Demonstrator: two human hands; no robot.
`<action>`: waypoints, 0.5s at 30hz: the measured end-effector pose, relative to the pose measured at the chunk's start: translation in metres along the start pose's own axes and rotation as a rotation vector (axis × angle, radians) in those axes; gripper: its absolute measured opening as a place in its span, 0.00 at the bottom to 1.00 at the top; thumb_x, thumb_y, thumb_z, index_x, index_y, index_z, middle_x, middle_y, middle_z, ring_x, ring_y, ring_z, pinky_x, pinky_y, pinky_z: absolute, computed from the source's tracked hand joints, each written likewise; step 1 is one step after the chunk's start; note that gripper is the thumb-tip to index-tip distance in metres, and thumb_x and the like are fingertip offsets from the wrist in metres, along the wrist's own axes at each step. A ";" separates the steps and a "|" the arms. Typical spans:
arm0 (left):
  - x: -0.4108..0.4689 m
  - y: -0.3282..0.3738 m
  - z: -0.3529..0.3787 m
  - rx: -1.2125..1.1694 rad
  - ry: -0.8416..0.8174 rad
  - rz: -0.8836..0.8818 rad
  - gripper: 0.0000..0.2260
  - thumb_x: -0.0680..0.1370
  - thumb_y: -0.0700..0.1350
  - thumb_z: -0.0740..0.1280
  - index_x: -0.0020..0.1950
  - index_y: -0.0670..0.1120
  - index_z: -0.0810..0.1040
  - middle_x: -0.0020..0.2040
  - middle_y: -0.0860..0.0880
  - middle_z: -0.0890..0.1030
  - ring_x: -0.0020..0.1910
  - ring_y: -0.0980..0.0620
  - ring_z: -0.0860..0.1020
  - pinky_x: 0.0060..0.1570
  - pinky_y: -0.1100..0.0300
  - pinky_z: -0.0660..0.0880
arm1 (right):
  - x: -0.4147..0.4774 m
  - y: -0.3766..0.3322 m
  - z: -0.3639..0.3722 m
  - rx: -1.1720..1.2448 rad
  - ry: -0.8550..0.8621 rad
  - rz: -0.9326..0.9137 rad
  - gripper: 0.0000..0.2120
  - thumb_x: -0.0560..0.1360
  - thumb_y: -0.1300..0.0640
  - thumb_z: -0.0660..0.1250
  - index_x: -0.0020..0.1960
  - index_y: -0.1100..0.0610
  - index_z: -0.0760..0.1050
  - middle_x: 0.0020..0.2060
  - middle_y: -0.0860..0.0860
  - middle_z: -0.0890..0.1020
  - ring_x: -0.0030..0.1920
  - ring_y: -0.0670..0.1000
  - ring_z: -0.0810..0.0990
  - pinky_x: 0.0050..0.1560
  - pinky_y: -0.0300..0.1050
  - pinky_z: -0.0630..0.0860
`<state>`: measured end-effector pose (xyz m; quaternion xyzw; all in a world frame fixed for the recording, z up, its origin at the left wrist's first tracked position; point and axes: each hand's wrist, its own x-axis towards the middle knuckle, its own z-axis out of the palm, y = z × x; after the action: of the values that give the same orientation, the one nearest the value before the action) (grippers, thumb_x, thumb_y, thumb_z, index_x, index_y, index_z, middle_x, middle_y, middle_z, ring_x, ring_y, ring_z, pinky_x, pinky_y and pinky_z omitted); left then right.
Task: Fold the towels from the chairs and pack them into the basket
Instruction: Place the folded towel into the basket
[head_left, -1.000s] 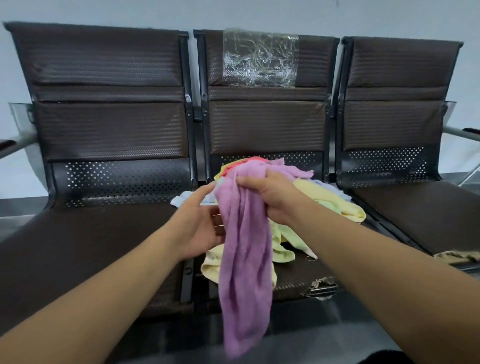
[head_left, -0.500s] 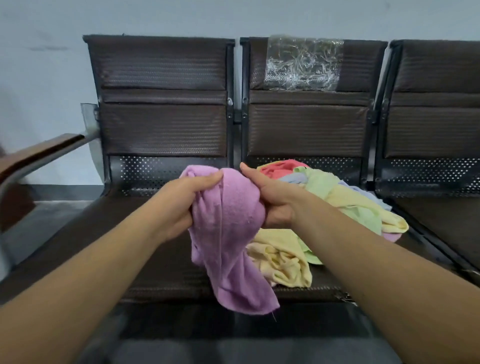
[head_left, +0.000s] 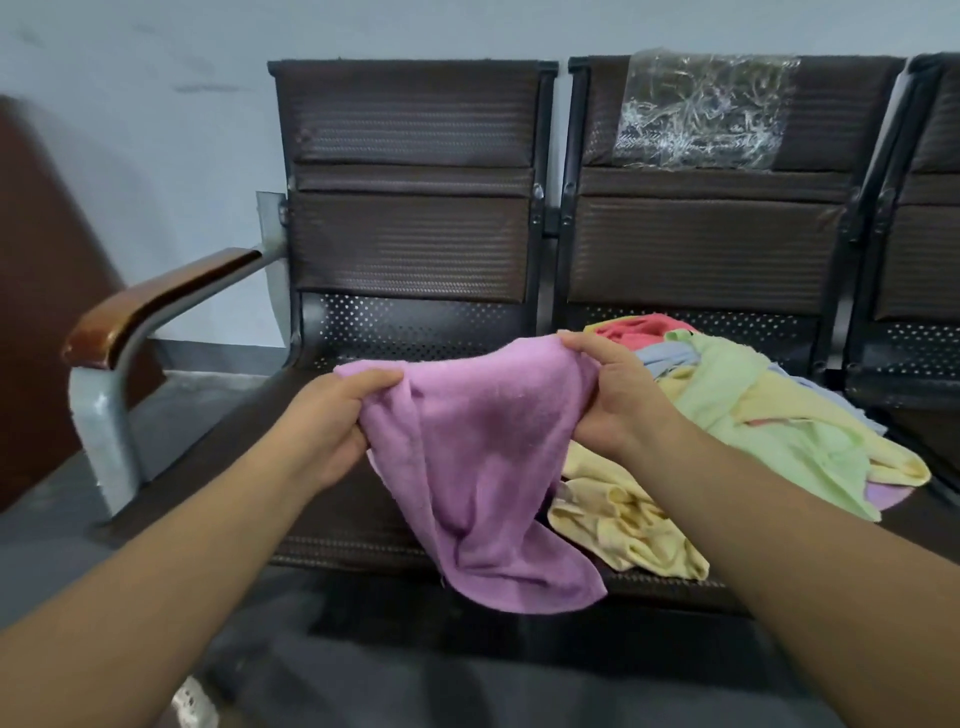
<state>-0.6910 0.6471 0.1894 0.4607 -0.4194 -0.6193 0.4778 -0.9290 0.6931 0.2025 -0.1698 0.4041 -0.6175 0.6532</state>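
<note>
Up front, both hands are apart and clamped on the purple towel (head_left: 483, 467). The left hand (head_left: 332, 421) grips its top left corner with curled fingers, the right hand (head_left: 618, 395) pinches the top right corner, and the top edge runs stretched between them. The cloth hangs loose over the front edge of the left chair (head_left: 410, 244) — whether its lower end touches the seat is hard to tell. Just beside the right hand, a heap of towels (head_left: 753, 415) lies on the seat of the middle chair (head_left: 701, 249): yellow at the front edge, pale green on top, red toward the backrest. Crinkled clear film (head_left: 701, 109) sticks to that backrest. A wooden armrest (head_left: 156, 301) flanks the left chair.
</note>
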 end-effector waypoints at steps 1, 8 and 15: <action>0.004 -0.002 -0.004 0.011 0.028 -0.017 0.08 0.76 0.35 0.68 0.55 0.35 0.81 0.49 0.39 0.84 0.50 0.46 0.82 0.57 0.52 0.78 | 0.000 0.001 0.001 0.024 0.004 -0.003 0.09 0.74 0.56 0.68 0.49 0.62 0.80 0.43 0.58 0.83 0.43 0.57 0.82 0.50 0.47 0.79; 0.020 -0.010 -0.029 0.555 0.065 -0.064 0.23 0.70 0.48 0.78 0.56 0.35 0.76 0.48 0.40 0.82 0.45 0.45 0.81 0.41 0.55 0.78 | 0.004 0.016 0.013 -0.017 0.041 -0.079 0.12 0.79 0.68 0.58 0.37 0.61 0.72 0.17 0.48 0.71 0.16 0.43 0.70 0.20 0.33 0.68; 0.016 -0.003 -0.039 1.362 0.293 0.150 0.09 0.75 0.40 0.65 0.50 0.36 0.78 0.43 0.40 0.80 0.42 0.41 0.79 0.41 0.57 0.73 | 0.013 0.027 0.003 -0.313 -0.019 0.264 0.10 0.66 0.64 0.64 0.48 0.60 0.72 0.33 0.53 0.70 0.31 0.51 0.70 0.33 0.41 0.72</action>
<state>-0.6553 0.6285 0.1749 0.7061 -0.6762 -0.1156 0.1756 -0.9096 0.6852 0.1810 -0.2208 0.5078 -0.4545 0.6977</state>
